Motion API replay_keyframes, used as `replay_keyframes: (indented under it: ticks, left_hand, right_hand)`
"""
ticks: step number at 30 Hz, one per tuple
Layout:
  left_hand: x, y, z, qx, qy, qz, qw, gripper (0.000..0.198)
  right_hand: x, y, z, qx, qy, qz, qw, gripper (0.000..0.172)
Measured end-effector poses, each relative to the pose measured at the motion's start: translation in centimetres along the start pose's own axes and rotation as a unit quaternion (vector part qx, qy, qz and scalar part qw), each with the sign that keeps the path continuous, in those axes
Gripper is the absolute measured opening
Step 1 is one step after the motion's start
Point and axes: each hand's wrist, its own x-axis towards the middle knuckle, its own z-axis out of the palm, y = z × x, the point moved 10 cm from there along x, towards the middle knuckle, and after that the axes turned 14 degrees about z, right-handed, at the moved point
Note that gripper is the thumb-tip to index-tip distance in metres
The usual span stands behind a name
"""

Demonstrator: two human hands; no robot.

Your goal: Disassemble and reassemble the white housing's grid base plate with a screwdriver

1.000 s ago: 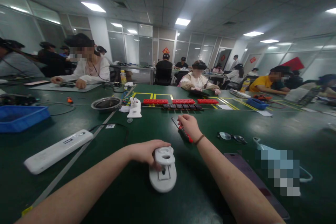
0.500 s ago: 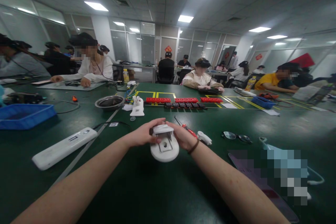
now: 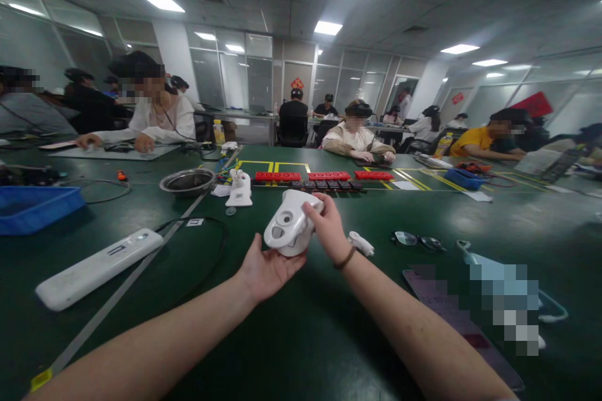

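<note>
A white plastic device (image 3: 289, 232) with a round opening on its face is lifted above the green table (image 3: 301, 338). My right hand (image 3: 327, 230) grips its far side with the fingers wrapped round it. My left hand (image 3: 266, 270) lies palm up under its lower end, fingers spread and touching the casing. A small white part (image 3: 361, 243) rests on the table just right of my right wrist. The red-handled screwdriver is hidden behind my hands.
A white power strip (image 3: 96, 268) lies at the left, with a blue bin (image 3: 32, 208) and a metal bowl (image 3: 187, 182) beyond it. A second white device (image 3: 239, 190), red blocks (image 3: 328, 176), glasses (image 3: 416, 240) and a phone (image 3: 451, 313) lie around. Several people sit at the table's far sides.
The white device went from resting on the table to being held up and tipped, its face turned towards me. My right hand left the screwdriver and took the device; my left hand opened beneath it.
</note>
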Motion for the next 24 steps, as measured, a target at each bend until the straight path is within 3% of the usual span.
replay_keyframes:
  ticks: [3,7,11,14,19,24]
  left_hand:
    - [0.9,1.2,-1.9,0.018,0.057,0.052,0.997,0.028]
    - [1.1,1.6,-2.9,0.029,0.092,0.058,0.994,0.025]
    - [0.9,1.5,-2.9,0.03,0.103,0.056,0.993,0.024]
    - [1.1,1.3,-3.2,0.029,0.11,0.058,0.992,0.022]
    - [2.1,1.7,-5.0,0.04,0.145,0.062,0.987,0.021]
    - [3.4,5.5,-6.2,0.038,0.157,0.124,0.979,0.024]
  right_hand:
    - [-1.3,0.1,1.5,-0.071,-0.011,-0.069,0.995,0.043]
    - [-2.3,0.1,2.0,-0.166,0.015,-0.141,0.976,0.041]
    - [-2.1,0.2,1.7,-0.148,0.012,-0.139,0.979,0.04]
    - [-1.6,-0.6,1.1,-0.073,0.007,-0.127,0.989,0.042]
    - [0.7,0.7,-0.7,0.07,0.012,0.06,0.996,0.038]
    - [0.7,5.3,1.6,0.016,-0.093,0.193,0.977,0.016]
